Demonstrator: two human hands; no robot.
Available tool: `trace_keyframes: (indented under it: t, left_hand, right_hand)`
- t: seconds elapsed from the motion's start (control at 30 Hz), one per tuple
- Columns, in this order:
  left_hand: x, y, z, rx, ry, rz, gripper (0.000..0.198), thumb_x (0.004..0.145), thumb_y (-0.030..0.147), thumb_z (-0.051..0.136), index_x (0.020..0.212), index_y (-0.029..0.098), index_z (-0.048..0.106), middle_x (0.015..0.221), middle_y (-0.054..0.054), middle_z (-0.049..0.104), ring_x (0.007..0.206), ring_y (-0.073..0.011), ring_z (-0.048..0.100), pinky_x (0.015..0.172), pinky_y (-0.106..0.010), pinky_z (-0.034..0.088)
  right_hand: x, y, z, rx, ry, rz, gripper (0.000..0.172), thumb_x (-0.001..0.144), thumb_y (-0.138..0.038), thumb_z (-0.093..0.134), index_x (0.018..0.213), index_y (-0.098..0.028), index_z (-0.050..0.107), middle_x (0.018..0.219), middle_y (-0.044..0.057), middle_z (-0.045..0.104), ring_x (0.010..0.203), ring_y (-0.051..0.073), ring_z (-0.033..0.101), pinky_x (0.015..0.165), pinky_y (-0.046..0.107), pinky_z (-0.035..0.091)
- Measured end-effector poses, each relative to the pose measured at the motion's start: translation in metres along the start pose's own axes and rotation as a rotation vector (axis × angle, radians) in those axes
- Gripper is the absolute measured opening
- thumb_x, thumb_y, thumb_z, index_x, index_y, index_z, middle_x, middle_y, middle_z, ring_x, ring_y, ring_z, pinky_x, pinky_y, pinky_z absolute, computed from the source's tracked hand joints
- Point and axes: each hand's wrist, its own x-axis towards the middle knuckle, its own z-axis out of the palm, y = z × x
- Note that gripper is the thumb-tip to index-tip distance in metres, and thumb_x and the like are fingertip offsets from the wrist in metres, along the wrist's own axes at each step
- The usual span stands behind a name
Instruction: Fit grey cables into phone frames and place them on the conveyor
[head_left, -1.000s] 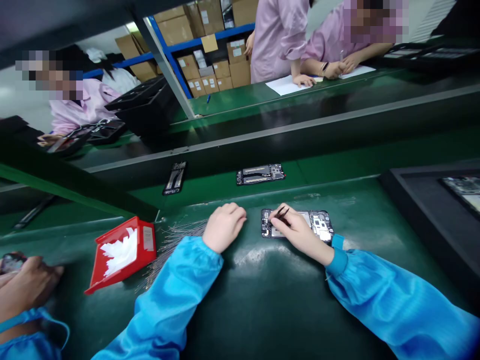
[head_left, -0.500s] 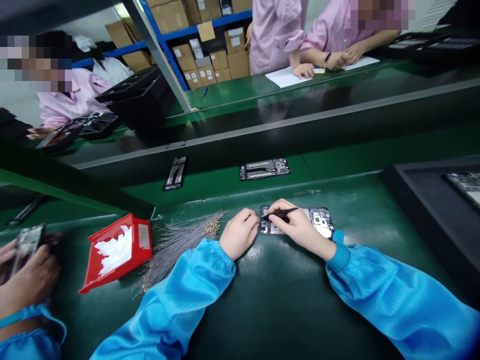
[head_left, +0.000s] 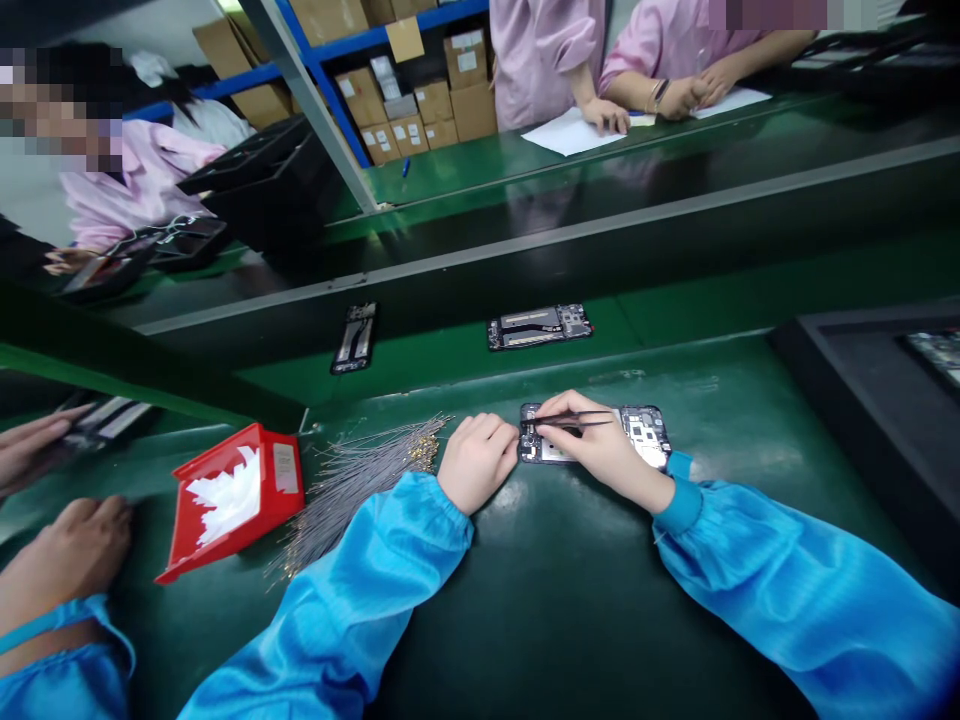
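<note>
An opened phone lies flat on the green bench, its inner boards facing up. My right hand is closed on dark tweezers, with the tips over the phone's left end. Curled at that same end, my left hand has its fingertips against the phone's edge. Its fingers hide exactly how they grip. Just left of my left hand is a bundle of thin grey cables with gold-coloured ends.
A red bin holds white strips. Two opened phones lie on the strip behind. A black tray stands at right. At left are a co-worker's hands, one at another phone. People in pink sit and stand across the bench.
The tweezers in my right hand have turned flatter, and both of their arms now show. At left, a co-worker's hand has carried a phone away toward the back. My left hand stays put.
</note>
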Motion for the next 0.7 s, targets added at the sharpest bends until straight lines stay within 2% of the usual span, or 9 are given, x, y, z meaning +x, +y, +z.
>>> trace_keyframes:
  t: [0.17,0.37,0.7]
  left_hand:
    - [-0.0006,-0.0013,0.0023,-0.011,-0.002,0.000,0.017,0.086,0.023,0.042,0.081,0.018,0.057,0.077,-0.003,0.056,0.074,-0.0153,0.050,0.069,-0.028,0.039]
    - [0.0001,-0.0004,0.0014,-0.034,-0.009,-0.012,0.017,0.086,0.022,0.042,0.080,0.017,0.058,0.076,-0.003,0.056,0.073,-0.0148,0.051,0.070,-0.027,0.041]
    - [-0.0005,-0.0009,0.0014,-0.065,0.015,-0.005,0.017,0.085,0.021,0.042,0.080,0.017,0.057,0.077,-0.003,0.056,0.074,-0.0144,0.051,0.071,-0.026,0.042]
  right_hand:
    - [-0.0001,-0.0033,0.0007,-0.012,0.032,0.014,0.004,0.075,-0.021,0.057,0.072,-0.019,0.054,0.081,0.002,0.061,0.079,0.016,0.058,0.073,0.032,0.046]
    - [0.0010,-0.0053,-0.0013,-0.066,-0.021,0.059,0.007,0.075,-0.020,0.056,0.083,-0.019,0.057,0.081,0.001,0.061,0.078,0.015,0.059,0.070,0.029,0.047]
    - [0.0014,-0.0002,-0.0014,-0.071,-0.025,-0.010,0.006,0.075,-0.018,0.058,0.080,-0.018,0.062,0.082,0.001,0.064,0.080,0.015,0.059,0.074,0.028,0.045]
